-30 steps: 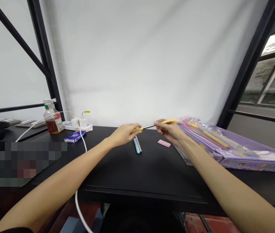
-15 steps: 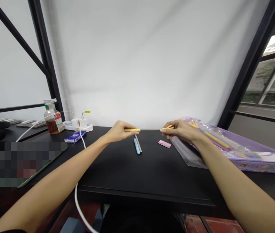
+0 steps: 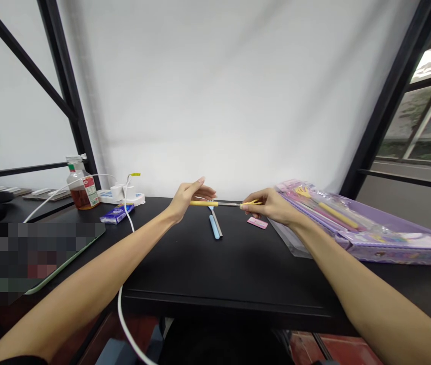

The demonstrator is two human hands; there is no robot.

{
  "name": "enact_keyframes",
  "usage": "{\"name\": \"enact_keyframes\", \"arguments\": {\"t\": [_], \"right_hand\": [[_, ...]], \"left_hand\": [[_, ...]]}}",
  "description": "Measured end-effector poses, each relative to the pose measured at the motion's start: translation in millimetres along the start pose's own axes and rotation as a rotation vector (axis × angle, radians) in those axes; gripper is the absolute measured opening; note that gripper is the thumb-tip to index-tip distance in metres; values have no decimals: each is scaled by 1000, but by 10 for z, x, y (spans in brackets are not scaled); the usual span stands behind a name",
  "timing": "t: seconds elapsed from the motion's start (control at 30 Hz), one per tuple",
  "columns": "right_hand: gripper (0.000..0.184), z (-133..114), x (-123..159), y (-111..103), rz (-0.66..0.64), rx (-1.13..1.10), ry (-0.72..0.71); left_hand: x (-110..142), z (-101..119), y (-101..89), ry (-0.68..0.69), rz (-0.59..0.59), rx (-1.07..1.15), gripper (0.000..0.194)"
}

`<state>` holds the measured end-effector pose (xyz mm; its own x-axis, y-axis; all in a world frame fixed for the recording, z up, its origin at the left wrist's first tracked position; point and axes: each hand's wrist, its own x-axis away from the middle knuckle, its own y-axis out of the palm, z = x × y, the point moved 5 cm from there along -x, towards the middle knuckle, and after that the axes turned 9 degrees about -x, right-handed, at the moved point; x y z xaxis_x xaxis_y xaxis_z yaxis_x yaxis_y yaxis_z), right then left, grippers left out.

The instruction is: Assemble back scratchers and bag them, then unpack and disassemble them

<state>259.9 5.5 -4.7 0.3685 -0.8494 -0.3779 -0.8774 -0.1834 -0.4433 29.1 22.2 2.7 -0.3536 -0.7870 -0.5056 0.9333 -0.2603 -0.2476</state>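
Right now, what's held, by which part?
Your right hand pinches the yellow-handled rod by its pronged end; your left hand is open by the handle, contact unclear.

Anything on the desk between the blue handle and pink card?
Grey strip beside the blue handle, then bare desk to the pink card; head view.

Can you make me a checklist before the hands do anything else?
1. Right hand holding the yellow stick: ok, by its far end from the handle.
2. Left hand closed around the handle: not ok, fingers are open.
3. Left palm touching the handle: cannot tell.
4. Blue tool lying on the table: ok.
5. Cable away from beneath the left arm: not ok, it passes under.
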Motion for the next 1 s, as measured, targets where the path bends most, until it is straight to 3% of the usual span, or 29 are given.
{"name": "enact_keyframes", "arguments": {"t": [0.33, 0.47, 0.6, 0.67, 0.8, 0.9, 1.0], "right_hand": [[39, -22, -11, 105, 71, -50, -19], [39, -4, -12, 74, 28, -20, -16], [38, -56, -10, -9, 26, 109, -65], [38, -106, -5, -35, 54, 168, -88], [48, -97, -4, 12, 20, 135, 30], [47, -50, -12, 81, -33, 116, 92], [46, -44, -36, 167, -27, 91, 55]], "left_hand": [[24, 5, 45, 32, 20, -7, 54], [14, -18, 86, 51, -12, -92, 50], [-3, -33, 150, 109, -215, -446, 38], [10, -10, 177, 216, -317, -704, 32], [48, 81, 150, 449, -216, -1144, 19], [75, 97, 153, 479, -175, -1253, 21], [102, 105, 221, 498, -177, -1287, 23]]}}
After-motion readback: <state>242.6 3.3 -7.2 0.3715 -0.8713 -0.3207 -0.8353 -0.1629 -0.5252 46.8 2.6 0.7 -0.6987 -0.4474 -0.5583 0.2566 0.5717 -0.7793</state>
